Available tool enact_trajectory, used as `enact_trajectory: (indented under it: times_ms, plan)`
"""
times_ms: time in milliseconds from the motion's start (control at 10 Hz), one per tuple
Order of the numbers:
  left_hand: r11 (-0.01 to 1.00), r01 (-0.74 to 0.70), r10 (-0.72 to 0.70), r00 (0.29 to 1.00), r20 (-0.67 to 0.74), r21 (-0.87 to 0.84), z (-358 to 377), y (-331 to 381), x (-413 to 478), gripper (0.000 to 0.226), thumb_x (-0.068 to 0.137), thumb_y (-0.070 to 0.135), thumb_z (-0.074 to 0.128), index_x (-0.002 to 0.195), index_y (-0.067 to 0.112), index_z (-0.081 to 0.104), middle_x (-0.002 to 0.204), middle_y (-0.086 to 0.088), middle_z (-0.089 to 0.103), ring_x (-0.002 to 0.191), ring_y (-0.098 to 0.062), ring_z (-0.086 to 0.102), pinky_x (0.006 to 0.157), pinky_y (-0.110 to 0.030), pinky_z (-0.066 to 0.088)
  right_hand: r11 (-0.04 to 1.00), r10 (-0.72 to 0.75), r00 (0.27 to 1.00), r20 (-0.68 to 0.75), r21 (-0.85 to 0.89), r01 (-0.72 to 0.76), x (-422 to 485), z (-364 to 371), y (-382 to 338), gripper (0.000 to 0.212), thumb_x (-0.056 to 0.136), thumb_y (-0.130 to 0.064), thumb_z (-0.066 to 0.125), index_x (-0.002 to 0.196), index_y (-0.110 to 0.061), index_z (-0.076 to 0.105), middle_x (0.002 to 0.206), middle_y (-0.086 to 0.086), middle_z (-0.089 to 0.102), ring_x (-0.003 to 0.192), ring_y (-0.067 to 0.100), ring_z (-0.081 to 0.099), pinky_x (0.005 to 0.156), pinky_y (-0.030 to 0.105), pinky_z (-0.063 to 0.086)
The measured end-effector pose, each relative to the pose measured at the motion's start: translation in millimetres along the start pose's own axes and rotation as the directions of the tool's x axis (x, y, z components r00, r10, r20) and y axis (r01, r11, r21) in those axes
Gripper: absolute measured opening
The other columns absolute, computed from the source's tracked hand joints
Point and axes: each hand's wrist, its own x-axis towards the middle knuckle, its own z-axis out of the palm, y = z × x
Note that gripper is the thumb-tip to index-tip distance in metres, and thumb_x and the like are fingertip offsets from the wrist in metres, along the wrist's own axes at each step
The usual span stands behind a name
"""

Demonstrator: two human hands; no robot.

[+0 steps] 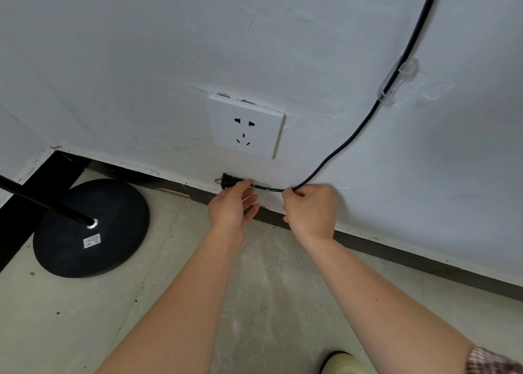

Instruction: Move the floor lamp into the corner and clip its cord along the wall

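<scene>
The floor lamp's round black base (90, 229) stands on the floor at the left, close to the corner, with its black pole (42, 201) leaning up and out of view. A black cord (365, 123) runs down the white wall from the upper right through a clear clip (396, 80). My right hand (310, 210) is closed around the cord low on the wall. My left hand (233, 203) pinches the black plug (229, 181), whose metal prongs point left, just below the white wall socket (246, 125).
A dark skirting board (396, 256) lines the foot of the wall. The floor (85, 317) is pale tile. The tip of a light shoe (341, 362) shows at the bottom edge.
</scene>
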Motion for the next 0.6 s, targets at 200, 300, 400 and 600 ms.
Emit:
enact_trajectory:
  times_ms: [200,300,400,600]
  plan:
    - [1.0,0.005,-0.006,1.0,0.027,0.023,-1.3,-1.6,3.3,0.01,0.082,0.02,0.069,0.085,0.011,0.065,0.082,-0.003,0.067,0.075,-0.015,0.066,0.055,-0.025,0.055,1.0,0.018,1.0,-0.001,0.0,-0.018,1.0,0.1,0.0,0.031,0.077,-0.016,0.055,0.063,0.011,0.06,0.073,0.032,0.067,0.071,0.05,0.066,0.061,0.049,0.057]
    - [0.999,0.052,-0.053,0.997,0.061,0.017,-3.3,-2.2,4.5,0.012,0.082,0.023,0.069,0.088,0.012,0.066,0.085,-0.003,0.068,0.078,-0.015,0.067,0.057,-0.026,0.054,1.0,0.022,1.0,0.006,0.009,-0.022,-0.4,0.8,-0.4,0.031,0.077,-0.017,0.055,0.062,0.011,0.058,0.073,0.033,0.066,0.072,0.05,0.066,0.061,0.049,0.057]
    - [0.995,0.099,-0.098,0.991,0.091,-0.005,-3.6,-1.9,4.9,0.012,0.082,0.026,0.069,0.086,0.014,0.066,0.087,-0.003,0.069,0.078,-0.016,0.067,0.061,-0.028,0.055,0.999,0.033,0.999,-0.003,0.031,-0.032,-0.4,1.9,0.4,0.033,0.076,-0.021,0.056,0.062,0.01,0.057,0.074,0.033,0.064,0.072,0.05,0.065,0.062,0.049,0.057]
    - [0.994,0.107,-0.105,0.986,0.127,-0.011,-4.4,-2.4,4.4,0.018,0.08,0.032,0.07,0.086,0.015,0.067,0.088,-0.002,0.07,0.079,-0.016,0.068,0.057,-0.027,0.056,0.997,0.058,0.998,-0.006,0.048,-0.058,-2.0,1.5,1.4,0.04,0.079,-0.029,0.059,0.064,0.008,0.062,0.072,0.028,0.068,0.069,0.047,0.067,0.065,0.048,0.058]
